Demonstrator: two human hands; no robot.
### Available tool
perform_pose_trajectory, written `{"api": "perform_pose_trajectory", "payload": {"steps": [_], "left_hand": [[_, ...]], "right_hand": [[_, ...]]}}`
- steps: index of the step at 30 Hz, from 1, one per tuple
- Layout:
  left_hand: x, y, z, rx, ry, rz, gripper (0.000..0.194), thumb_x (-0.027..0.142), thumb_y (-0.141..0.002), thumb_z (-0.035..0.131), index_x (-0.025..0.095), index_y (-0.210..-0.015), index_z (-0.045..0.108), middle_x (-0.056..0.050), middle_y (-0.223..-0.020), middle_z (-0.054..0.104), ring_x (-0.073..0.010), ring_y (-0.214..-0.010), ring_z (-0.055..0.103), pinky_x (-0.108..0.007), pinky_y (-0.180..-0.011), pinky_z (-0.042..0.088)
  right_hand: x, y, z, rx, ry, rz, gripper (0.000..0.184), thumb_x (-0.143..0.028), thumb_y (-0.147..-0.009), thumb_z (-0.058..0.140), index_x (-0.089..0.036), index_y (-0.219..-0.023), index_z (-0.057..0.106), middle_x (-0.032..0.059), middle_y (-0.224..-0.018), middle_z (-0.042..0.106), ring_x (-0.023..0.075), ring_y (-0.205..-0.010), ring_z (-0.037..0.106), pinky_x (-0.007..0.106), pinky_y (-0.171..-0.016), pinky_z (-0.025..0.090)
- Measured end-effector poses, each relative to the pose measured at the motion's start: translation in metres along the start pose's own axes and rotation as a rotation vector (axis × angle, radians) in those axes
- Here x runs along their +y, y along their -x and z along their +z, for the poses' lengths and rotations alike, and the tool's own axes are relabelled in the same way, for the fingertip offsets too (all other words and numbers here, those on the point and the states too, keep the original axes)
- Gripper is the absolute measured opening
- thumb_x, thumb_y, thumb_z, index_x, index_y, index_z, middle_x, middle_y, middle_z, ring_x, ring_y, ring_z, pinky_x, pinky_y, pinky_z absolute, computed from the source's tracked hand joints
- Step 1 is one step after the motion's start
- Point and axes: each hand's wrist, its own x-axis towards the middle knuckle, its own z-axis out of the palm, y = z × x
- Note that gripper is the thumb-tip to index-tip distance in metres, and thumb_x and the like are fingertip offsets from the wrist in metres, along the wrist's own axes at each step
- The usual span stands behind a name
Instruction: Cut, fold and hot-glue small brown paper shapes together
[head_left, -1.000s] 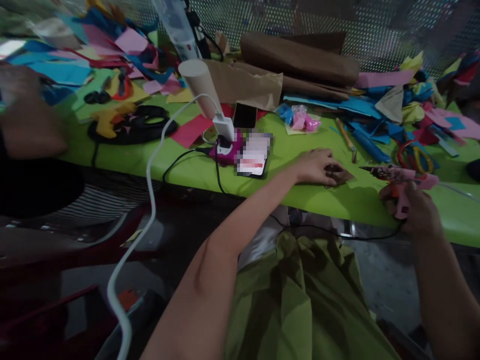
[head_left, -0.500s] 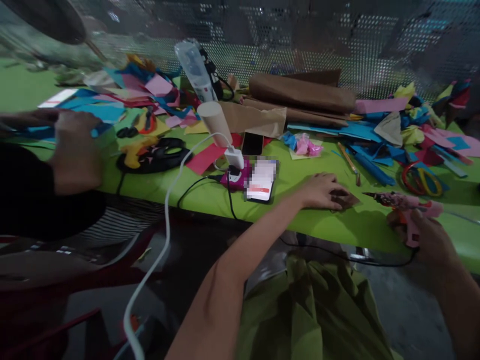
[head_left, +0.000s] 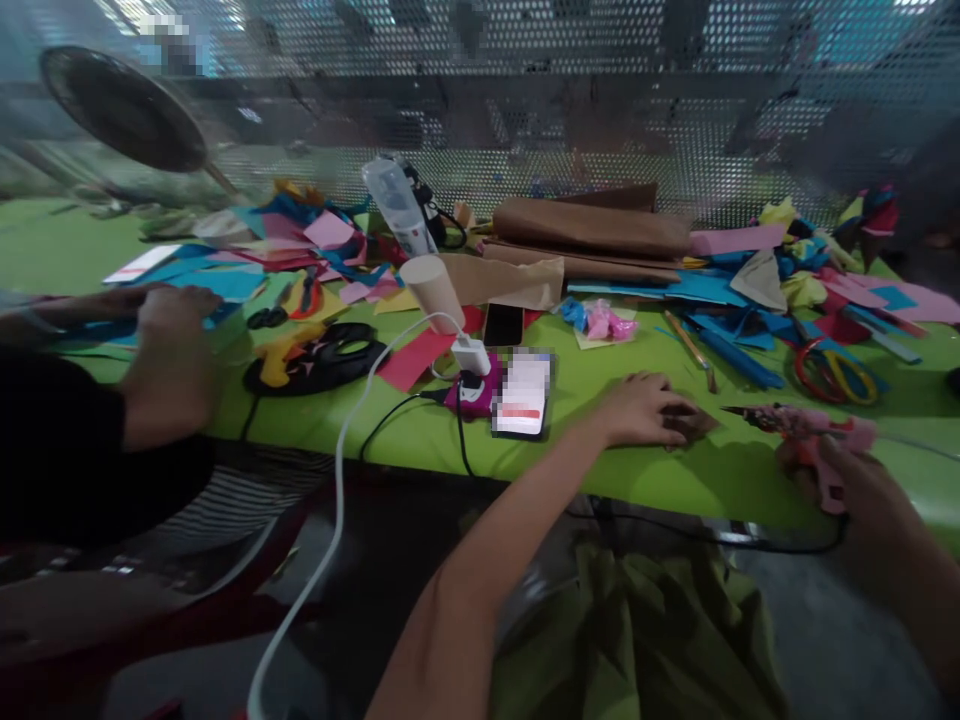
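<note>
- While gripping the pink glue gun [head_left: 810,425] with the fingers of the right hand [head_left: 862,475] wrapped around its handle, points its nozzle leftward, just beside a small brown piece [head_left: 703,424].
- With the left hand [head_left: 637,410] palm down and loosely curled, holds that small brown piece low over the green tabletop [head_left: 660,475], near its front edge; cannot tell its exact shape under the fingers.
- Judging by this pose, seems to be lining up nozzle and piece; calls for a steady piece, a small nozzle shift, and fingertips well away from the probably hot tip.
- Needs slack in the black cord [head_left: 750,545], hanging below the table edge; could catch or tug.
- Toward the left, has the white cable [head_left: 341,470], leading to the white plug [head_left: 471,355] on a purple socket block [head_left: 480,398], beside the lit phone [head_left: 523,390].
- Just beyond the gun, must work around the scissors [head_left: 801,375]; past the left hand, a paintbrush [head_left: 690,345] and rolled blue paper [head_left: 739,352].
- Farther left, shares the table with a co-worker's hand [head_left: 180,310], among coloured sheets.
- Farthest back, faces a brown paper roll [head_left: 592,225] before perforated mesh [head_left: 555,110].
</note>
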Motion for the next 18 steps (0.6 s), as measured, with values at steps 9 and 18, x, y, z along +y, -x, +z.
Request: {"api": "perform_pose_trajectory", "payload": {"steps": [9,18], "left_hand": [[0.0015,0.0010,0.0000,0.041,0.059,0.003,0.053,0.059,-0.082,0.072,0.039,-0.131,0.066,-0.003,-0.116,0.058,-0.0239,-0.109,0.056,-0.037,-0.098,0.041],[0.0025,0.0004,0.0003,0.025,0.070,-0.004,0.054,0.061,-0.082,0.071,0.044,-0.132,0.064,-0.003,-0.118,0.057,-0.0248,-0.112,0.053,-0.038,-0.099,0.040]], "right_hand": [[-0.0055,0.0025,0.0036,-0.056,-0.048,0.086,0.059,-0.073,-0.071,0.073,-0.014,-0.075,0.071,0.0025,-0.047,0.056,0.0114,-0.041,0.044,0.023,-0.038,0.028],[-0.0077,-0.0005,0.0008,-0.160,0.005,0.072,0.058,-0.071,-0.078,0.067,-0.014,-0.076,0.072,0.0001,-0.045,0.055,0.0089,-0.039,0.043,0.020,-0.039,0.026]]}}
